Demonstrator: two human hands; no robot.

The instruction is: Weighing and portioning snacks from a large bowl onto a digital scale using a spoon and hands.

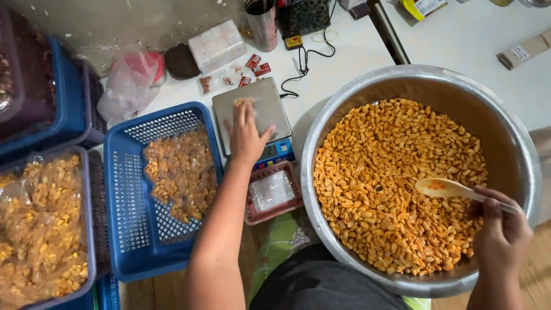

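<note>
Left hand [247,135] lies flat, fingers spread, on a scale [252,109]; right hand [500,229] keeps a closed grip on a spoon [445,188] over a bowl [519,149] of peanuts [390,178].

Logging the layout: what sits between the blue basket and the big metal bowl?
In the head view, the left forearm, a scale and a small red tray lie between them.
</note>
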